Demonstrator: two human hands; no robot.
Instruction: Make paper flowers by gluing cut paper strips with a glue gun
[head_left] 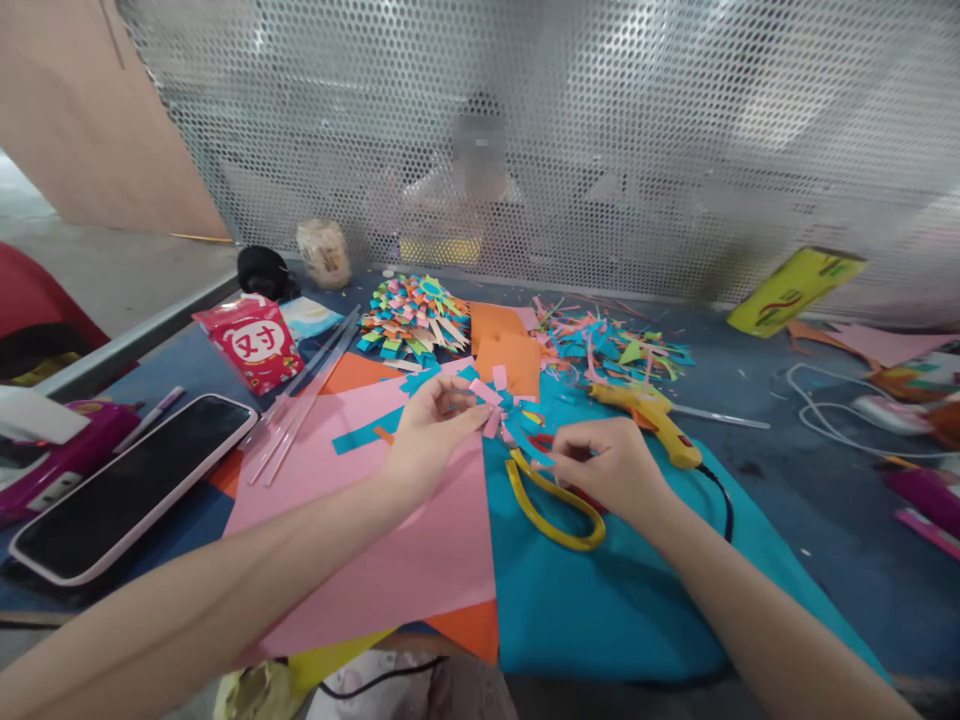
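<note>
Background: a perforated metal screen (660, 130), across the top of the frame; a person (480, 180) is seen, blurred, behind it.

Left side: a pink-edged smartphone (139, 490), screen dark; a red printed packet (255, 345); clear glue sticks (304, 405), partly laid over a pink paper sheet (360, 540).

Upper center: a dense pile of folded multicolored paper strips (409, 315); just to its right, orange paper (506, 345) and a loose heap of colored paper scraps (615, 340).

Right side: a yellow cylindrical container (795, 290), tilted; a white cable (806, 410), loosely looped; a yellow hot glue gun (660, 425), laid near the right hand (615, 465) and partly over a blue paper sheet (622, 610).

Close obstruction: yellow-handled scissors (555, 525), lying on the blue sheet under and beside the right hand; the blades cannot be made out.

Principal item: a paper flower (499, 405), at the center of the frame, above the meeting edges of the pink and blue sheets. Short pink and blue strips are spread outward from its middle; a small yellow part is shown at its right. It is pinched in the fingertips of the left hand (439, 430). A longer blue paper strip (529, 443), slanting down to the right, is gripped at its end by the right hand.
</note>
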